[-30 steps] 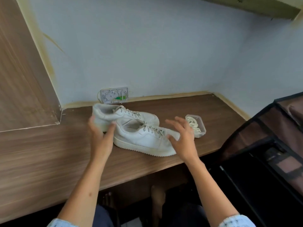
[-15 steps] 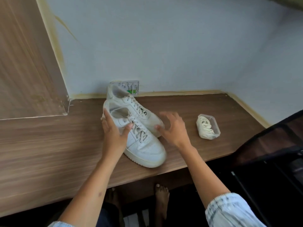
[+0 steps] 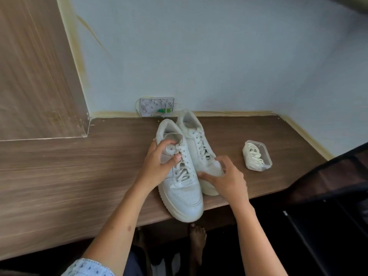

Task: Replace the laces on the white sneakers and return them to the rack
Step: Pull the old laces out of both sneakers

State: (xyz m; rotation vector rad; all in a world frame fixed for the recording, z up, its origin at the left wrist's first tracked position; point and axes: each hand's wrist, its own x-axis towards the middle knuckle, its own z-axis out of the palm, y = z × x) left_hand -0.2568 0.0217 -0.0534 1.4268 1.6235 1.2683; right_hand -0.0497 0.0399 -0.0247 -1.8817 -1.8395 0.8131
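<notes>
Two white sneakers (image 3: pixel 180 176) side by side, toes toward the person, left hand (image 3: pixel 157 166) pinching the near one's laces (image 3: pixel 184 162), right hand (image 3: pixel 225 178) gripping the other's toe, one tub of laces (image 3: pixel 256 155)

You see two white sneakers (image 3: pixel 180 176) (image 3: pixel 197 148) at frame centre, one clear plastic container (image 3: pixel 256 155) of laces at centre right, one wall socket plate (image 3: pixel 156 107) above them, two hands (image 3: pixel 157 166) (image 3: pixel 227 180), and two bare feet (image 3: pixel 197 240) (image 3: pixel 139 240) at bottom centre.

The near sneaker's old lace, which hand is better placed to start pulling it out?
Probably the left hand: its thumb and fingers already sit at the near sneaker's top eyelets. The right hand grips the other sneaker's toe.
</notes>
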